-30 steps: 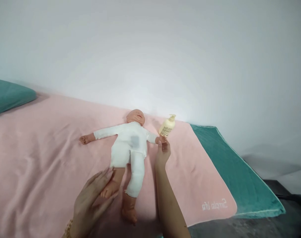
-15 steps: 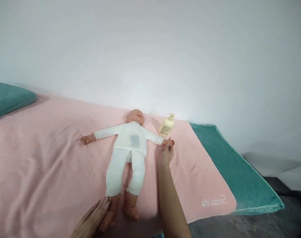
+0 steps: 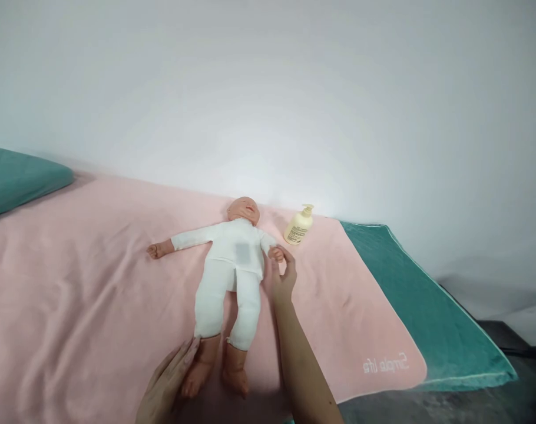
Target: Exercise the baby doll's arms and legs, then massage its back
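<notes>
A baby doll (image 3: 232,253) in a white cloth suit lies on its back on a pink blanket (image 3: 100,306), its head toward the wall. My right hand (image 3: 284,275) has thumb and fingers around the doll's hand and wrist on the right side, with that arm raised and bent toward the body. My left hand (image 3: 173,368) lies beside the doll's left-side foot and ankle, fingers stretched out together and fingertips touching the lower leg. Just beyond my right hand stands a pale yellow pump bottle (image 3: 300,227) with printed text.
A green pillow (image 3: 25,176) lies at the far left. Green bedding (image 3: 418,300) shows beyond the blanket's right edge. A pale wall (image 3: 268,106) rises directly behind the doll's head and the bottle.
My right hand has brought the doll's arm inward to the left, from stretched out to bent near the body. My left hand stays at the ankle. The view has shifted slightly.
</notes>
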The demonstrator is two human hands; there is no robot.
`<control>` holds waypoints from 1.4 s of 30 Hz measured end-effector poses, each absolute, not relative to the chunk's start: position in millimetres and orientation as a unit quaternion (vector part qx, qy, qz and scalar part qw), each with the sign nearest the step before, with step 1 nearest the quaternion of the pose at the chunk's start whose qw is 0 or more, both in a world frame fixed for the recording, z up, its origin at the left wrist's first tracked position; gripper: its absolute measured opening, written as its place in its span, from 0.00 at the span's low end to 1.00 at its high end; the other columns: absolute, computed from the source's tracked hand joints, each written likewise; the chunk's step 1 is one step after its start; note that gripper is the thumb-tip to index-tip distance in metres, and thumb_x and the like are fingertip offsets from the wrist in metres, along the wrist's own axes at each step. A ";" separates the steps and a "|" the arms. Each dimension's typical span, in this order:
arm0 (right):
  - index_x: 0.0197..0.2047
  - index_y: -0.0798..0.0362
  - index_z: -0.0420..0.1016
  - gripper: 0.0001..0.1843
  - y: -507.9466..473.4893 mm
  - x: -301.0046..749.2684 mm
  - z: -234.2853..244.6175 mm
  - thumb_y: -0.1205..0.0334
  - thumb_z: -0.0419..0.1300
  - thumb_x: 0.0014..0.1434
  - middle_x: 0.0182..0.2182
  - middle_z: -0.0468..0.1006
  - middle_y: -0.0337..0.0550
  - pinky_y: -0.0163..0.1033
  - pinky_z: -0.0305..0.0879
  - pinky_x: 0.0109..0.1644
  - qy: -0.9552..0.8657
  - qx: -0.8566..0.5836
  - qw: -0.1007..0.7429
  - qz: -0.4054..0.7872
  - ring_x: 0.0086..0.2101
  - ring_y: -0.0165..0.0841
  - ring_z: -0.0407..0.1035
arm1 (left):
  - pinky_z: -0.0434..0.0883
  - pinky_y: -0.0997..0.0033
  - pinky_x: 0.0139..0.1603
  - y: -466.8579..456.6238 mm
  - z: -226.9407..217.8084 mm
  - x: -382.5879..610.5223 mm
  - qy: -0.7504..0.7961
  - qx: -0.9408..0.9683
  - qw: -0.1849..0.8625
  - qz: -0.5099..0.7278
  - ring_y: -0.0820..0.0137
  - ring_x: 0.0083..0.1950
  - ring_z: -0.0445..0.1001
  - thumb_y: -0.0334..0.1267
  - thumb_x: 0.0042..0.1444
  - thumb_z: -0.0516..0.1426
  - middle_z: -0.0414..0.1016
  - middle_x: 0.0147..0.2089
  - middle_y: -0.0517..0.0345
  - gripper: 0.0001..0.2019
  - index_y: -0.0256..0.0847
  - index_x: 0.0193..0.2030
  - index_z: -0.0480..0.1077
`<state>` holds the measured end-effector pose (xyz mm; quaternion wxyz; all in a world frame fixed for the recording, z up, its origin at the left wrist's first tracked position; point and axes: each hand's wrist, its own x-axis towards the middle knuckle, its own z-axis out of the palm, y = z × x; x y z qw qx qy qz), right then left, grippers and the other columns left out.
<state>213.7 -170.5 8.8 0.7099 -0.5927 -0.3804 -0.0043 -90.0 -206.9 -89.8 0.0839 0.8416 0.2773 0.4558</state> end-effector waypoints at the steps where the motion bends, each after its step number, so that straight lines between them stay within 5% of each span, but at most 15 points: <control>1: 0.55 0.52 0.75 0.19 -170.5 211.1 7.3 0.55 0.61 0.63 0.53 0.78 0.50 0.51 0.66 0.63 -0.441 -0.591 0.675 -0.020 0.55 0.40 0.72 | 0.80 0.61 0.49 -204.2 -84.2 -86.4 0.279 0.837 0.094 0.461 0.59 0.52 0.80 0.38 0.66 0.51 0.78 0.56 0.54 0.32 0.54 0.76 0.48; 8: 0.55 0.47 0.77 0.17 -166.2 217.0 3.7 0.63 0.61 0.63 0.52 0.81 0.46 0.52 0.68 0.62 -0.656 -0.551 0.503 -0.111 0.57 0.39 0.72 | 0.73 0.56 0.62 -177.2 -27.4 -57.6 0.294 0.808 0.159 0.485 0.56 0.65 0.70 0.37 0.66 0.54 0.66 0.67 0.45 0.32 0.45 0.75 0.49; 19: 0.53 0.45 0.78 0.15 -165.9 218.1 9.9 0.58 0.60 0.65 0.53 0.81 0.43 0.53 0.64 0.65 -0.689 -0.560 0.456 -0.058 0.58 0.39 0.71 | 0.70 0.55 0.64 -120.8 19.1 -7.8 0.274 0.807 0.167 0.496 0.55 0.67 0.68 0.40 0.69 0.52 0.68 0.66 0.42 0.27 0.37 0.72 0.55; 23: 0.53 0.45 0.78 0.15 -167.4 217.6 7.9 0.59 0.62 0.63 0.52 0.81 0.44 0.53 0.65 0.65 -0.661 -0.552 0.505 -0.048 0.58 0.40 0.72 | 0.69 0.55 0.65 -121.1 21.4 -8.7 0.280 0.803 0.183 0.493 0.56 0.68 0.67 0.41 0.69 0.52 0.67 0.66 0.43 0.26 0.38 0.71 0.55; 33: 0.50 0.54 0.76 0.20 -170.2 218.2 18.2 0.53 0.66 0.58 0.50 0.80 0.52 0.53 0.67 0.62 -0.329 -0.530 0.778 0.067 0.53 0.42 0.74 | 0.69 0.59 0.64 -157.5 -12.1 -51.5 0.255 0.831 0.153 0.471 0.57 0.67 0.67 0.38 0.68 0.54 0.65 0.68 0.49 0.29 0.46 0.74 0.53; 42: 0.56 0.55 0.70 0.29 -164.9 250.4 0.2 0.44 0.60 0.60 0.63 0.70 0.53 0.48 0.68 0.64 -0.117 -0.513 0.846 0.085 0.61 0.39 0.68 | 0.69 0.61 0.63 -191.0 -57.2 -96.2 0.196 0.897 0.060 0.392 0.62 0.61 0.74 0.37 0.71 0.47 0.75 0.61 0.53 0.27 0.49 0.75 0.51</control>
